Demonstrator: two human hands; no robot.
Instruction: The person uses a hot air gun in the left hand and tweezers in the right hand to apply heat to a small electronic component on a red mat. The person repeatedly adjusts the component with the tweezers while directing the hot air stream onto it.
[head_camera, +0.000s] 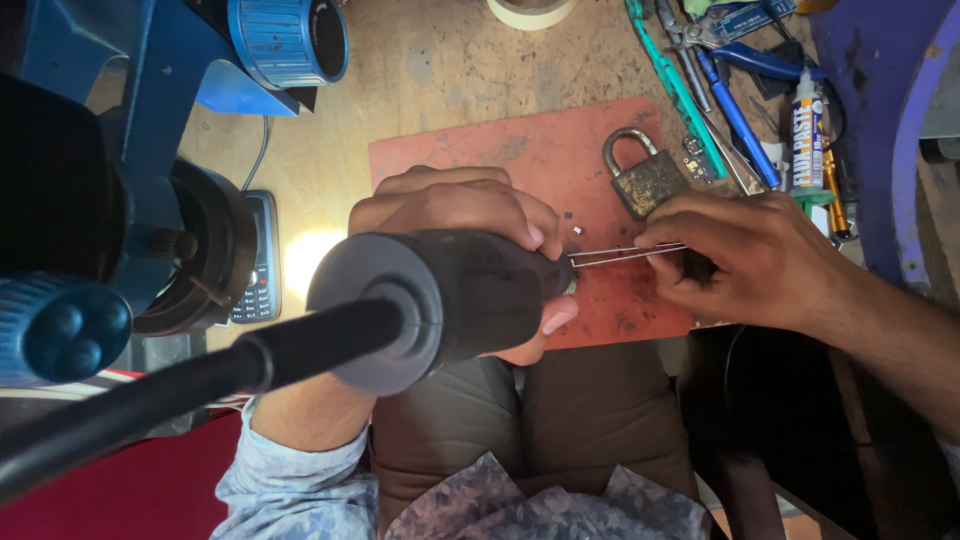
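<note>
Hot-air handle (440, 305) in left hand (460, 215); white tube (806, 125) upright rt.

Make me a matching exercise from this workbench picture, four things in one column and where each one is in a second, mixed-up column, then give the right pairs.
Things:
1. padlock
2. tweezers
3. black handheld tool
4. keypad phone

Places:
A. gripped in the left hand, hose trailing toward the camera
B. lying on the red mat, just above the right hand
C. on the bare wooden bench, left of the mat
D. pinched in the right hand, tips pointing at the tool's nozzle

Pairs: 1-B, 2-D, 3-A, 4-C
</note>
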